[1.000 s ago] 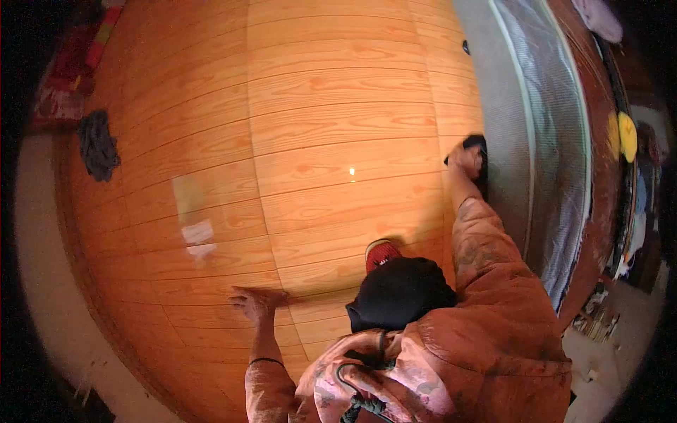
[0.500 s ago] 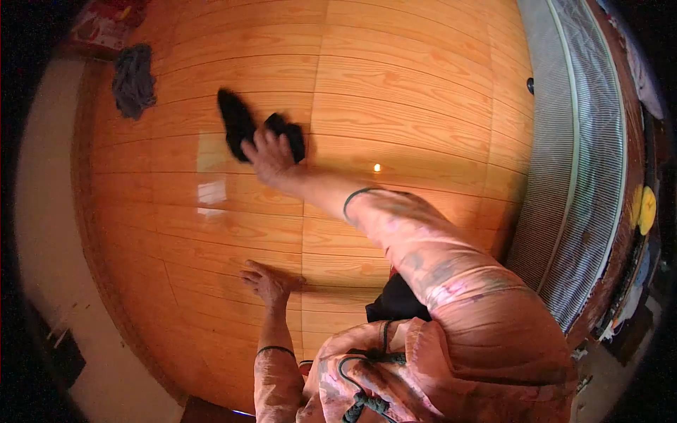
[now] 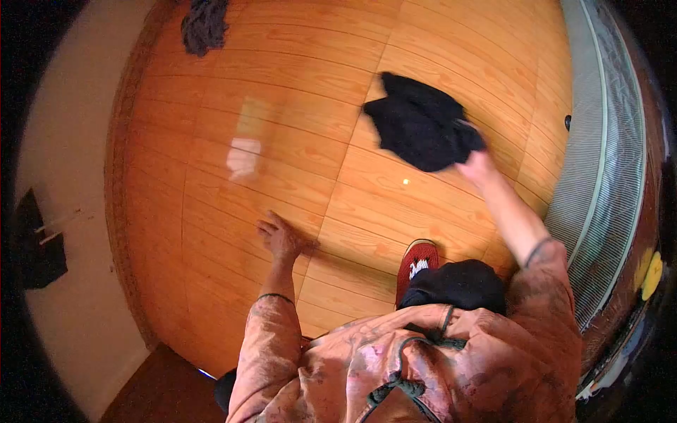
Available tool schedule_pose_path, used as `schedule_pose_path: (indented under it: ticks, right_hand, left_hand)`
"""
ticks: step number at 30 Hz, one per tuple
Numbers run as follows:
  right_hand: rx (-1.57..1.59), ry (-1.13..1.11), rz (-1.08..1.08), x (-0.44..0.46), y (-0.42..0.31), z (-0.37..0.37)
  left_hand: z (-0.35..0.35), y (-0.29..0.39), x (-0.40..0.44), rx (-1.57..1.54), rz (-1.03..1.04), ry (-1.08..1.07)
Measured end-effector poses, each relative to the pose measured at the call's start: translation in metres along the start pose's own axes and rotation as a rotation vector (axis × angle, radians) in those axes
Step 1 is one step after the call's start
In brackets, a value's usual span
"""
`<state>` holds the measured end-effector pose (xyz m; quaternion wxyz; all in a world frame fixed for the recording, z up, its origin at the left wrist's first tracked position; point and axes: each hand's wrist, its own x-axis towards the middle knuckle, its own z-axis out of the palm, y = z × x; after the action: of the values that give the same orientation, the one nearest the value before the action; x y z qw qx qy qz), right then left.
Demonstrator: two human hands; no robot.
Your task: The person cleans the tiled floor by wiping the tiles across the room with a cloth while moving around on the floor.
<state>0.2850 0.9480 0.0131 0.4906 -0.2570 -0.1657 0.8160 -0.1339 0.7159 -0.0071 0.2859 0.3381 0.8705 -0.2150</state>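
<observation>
My right hand grips one corner of a black cloth, which spreads out to the left of it over the wood-patterned floor. Part of my right hand's fingers is hidden by the cloth. My left hand is over the floor to the lower left, fingers spread, holding nothing. A red shoe on my foot shows beside my dark-clothed knee.
A grey crumpled cloth lies on the floor at the upper left. Along the right stands a raised edge with a striped grey cover and a yellow object. A small black object sits by that edge.
My right hand went from the right edge to the left across the floor, then back to the right with the black cloth, now spread wider. The view has shifted; my left hand remains spread.
</observation>
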Motion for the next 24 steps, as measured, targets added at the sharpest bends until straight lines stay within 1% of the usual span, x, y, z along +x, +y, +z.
schedule_pose_path:
  ticks: [1,2,3,5,7,8,9,10,11,12,13,14,15,16,17,18,20,21,23,24]
  right_hand:
    - [-0.032,0.344,0.121,-0.032,-0.024,-0.024]
    - [-0.354,0.602,0.033,-0.064,-0.035,-0.061]
    - [-1.05,0.817,0.015,-0.093,-0.049,-0.058]
    - [-1.485,0.913,0.02,-0.142,-0.078,-0.113]
    - [-1.609,1.093,-0.047,-0.149,-0.077,-0.115]
    - [-1.624,1.038,0.057,-0.15,-0.074,-0.117]
    - [-1.867,1.016,0.04,-0.142,-0.057,-0.132]
    - [-1.973,0.946,0.079,-0.128,-0.042,-0.103]
    - [-2.094,0.83,0.15,-0.109,-0.026,-0.084]
    - [-2.155,0.818,0.263,-0.087,-0.007,-0.046]
    - [-2.267,0.77,0.183,-0.066,0.013,-0.048]
    - [-2.291,0.697,0.202,-0.044,0.024,-0.018]
    - [-2.314,0.591,0.132,-0.024,0.035,0.001]
    - [-2.326,0.456,-0.037,-0.005,0.051,0.006]
    - [-2.381,0.307,0.02,0.015,0.064,0.023]
    - [-2.404,0.17,-0.106,0.029,0.083,0.035]
    - [-2.373,-0.099,-0.236,0.057,0.115,0.062]
    - [-2.35,-0.2,-0.337,0.066,0.131,0.071]
    - [-2.313,-0.347,-0.459,0.076,0.155,0.084]
    - [-2.284,-0.386,-0.467,0.077,0.162,0.084]
  left_hand:
    - [-0.004,0.003,-0.005,0.04,-0.01,-0.008]
    - [-0.012,0.006,-0.012,0.013,0.001,-0.022]
    - [-0.011,0.004,-0.015,-0.001,0.01,-0.03]
    - [-0.012,0.0,-0.013,-0.029,0.031,-0.041]
    - [-0.01,0.002,-0.01,0.002,0.015,-0.028]
    - [-0.008,0.002,-0.009,0.023,0.007,-0.029]
    - [-0.009,0.005,-0.012,0.031,-0.007,-0.039]
    - [-0.016,0.01,-0.016,0.036,-0.021,-0.048]
    - [-0.02,0.013,-0.02,0.044,-0.038,-0.057]
    - [-0.021,0.013,-0.022,0.024,-0.021,-0.06]
    - [-0.023,0.013,-0.024,0.003,-0.008,-0.061]
    - [-0.026,0.013,-0.023,-0.021,0.007,-0.06]
    - [-0.024,0.013,-0.018,-0.022,0.003,-0.05]
    - [-0.017,0.01,-0.013,-0.022,-0.004,-0.044]
    - [-0.009,0.006,-0.007,-0.023,-0.016,-0.036]
    - [-0.001,0.0,-0.002,-0.028,0.0,-0.022]
    - [0.014,-0.01,0.007,-0.031,0.042,0.004]
    - [0.01,-0.01,0.005,-0.04,0.039,0.005]
    - [0.001,-0.004,-0.004,-0.056,0.05,0.002]
    - [0.008,-0.012,-0.002,-0.097,0.045,0.02]
